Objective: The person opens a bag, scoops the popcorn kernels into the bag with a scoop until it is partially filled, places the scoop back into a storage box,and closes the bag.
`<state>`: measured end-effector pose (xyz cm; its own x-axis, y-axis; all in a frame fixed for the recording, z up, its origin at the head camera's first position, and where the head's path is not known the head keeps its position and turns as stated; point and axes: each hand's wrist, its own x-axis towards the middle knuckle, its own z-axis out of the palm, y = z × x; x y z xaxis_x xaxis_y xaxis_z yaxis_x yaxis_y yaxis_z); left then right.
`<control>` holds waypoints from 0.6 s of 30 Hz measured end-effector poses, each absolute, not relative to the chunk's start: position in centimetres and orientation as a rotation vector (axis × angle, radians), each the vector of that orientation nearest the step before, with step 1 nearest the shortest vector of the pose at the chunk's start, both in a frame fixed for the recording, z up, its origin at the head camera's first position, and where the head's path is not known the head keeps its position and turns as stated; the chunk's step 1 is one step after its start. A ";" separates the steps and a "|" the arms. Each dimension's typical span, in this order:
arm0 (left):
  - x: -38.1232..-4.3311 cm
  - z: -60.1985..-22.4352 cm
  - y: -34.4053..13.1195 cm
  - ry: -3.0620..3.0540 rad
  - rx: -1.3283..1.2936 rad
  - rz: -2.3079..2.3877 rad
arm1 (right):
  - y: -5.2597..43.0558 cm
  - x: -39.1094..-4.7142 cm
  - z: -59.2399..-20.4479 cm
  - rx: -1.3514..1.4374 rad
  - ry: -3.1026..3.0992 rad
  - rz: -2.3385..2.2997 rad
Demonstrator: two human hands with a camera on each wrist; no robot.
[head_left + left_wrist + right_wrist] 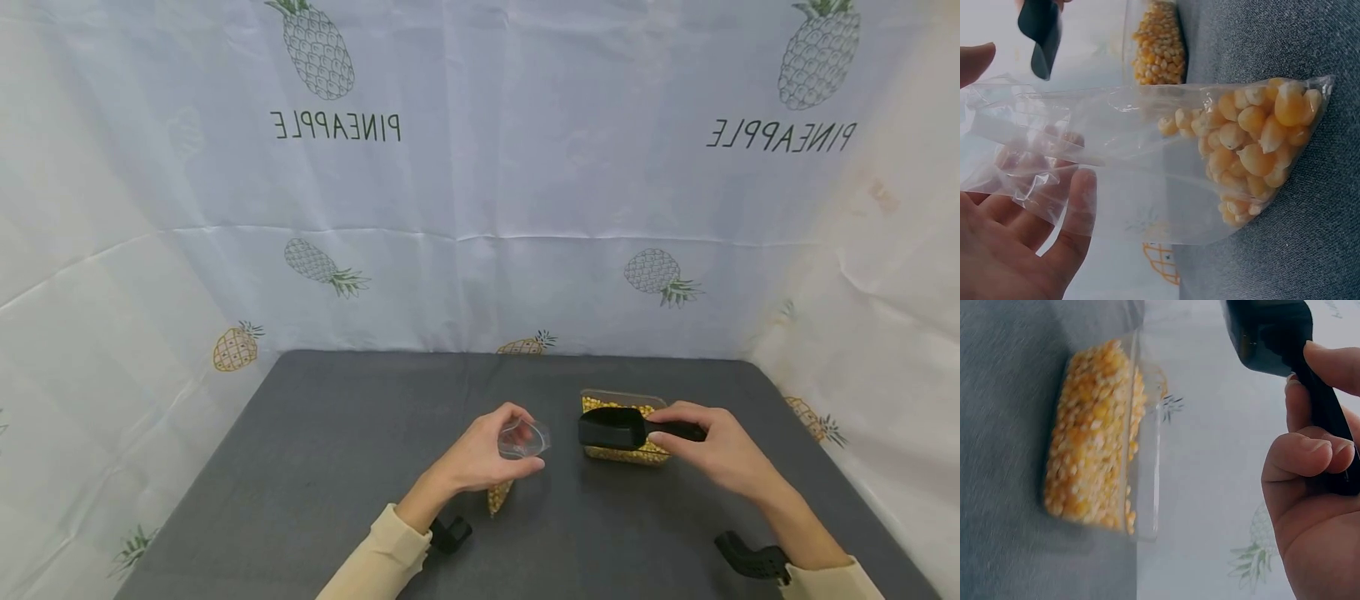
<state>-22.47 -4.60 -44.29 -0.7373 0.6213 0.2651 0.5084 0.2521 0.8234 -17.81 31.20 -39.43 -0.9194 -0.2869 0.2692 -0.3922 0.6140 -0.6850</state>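
My left hand (477, 457) holds a clear plastic bag (523, 440) near its open mouth, fingers and thumb curved around it. In the left wrist view the bag stands on the table with corn kernels (1257, 137) gathered in its bottom. My right hand (716, 442) grips the handle of a black scoop (613, 429), which hangs above a clear container of corn kernels (626, 456). No kernels can be made out in the scoop's bowl. The right wrist view shows the container (1088, 444) beside and below the scoop.
A dark grey table (337, 433) lies under everything. White curtains (480, 167) with pineapple prints hang behind it and at both sides. Black straps or mounts (450, 535) sit at both wrists.
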 end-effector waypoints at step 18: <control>-22.5 -44.2 -4.7 2.415 1.090 1.507 | 35.4 -18.9 -39.6 0.436 -2.798 0.989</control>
<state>-22.49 -4.70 -44.17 -0.7404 0.6114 0.2792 0.5195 0.2570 0.8149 -18.90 35.37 -39.59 -0.9479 -0.2231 0.2276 -0.3166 0.7415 -0.5916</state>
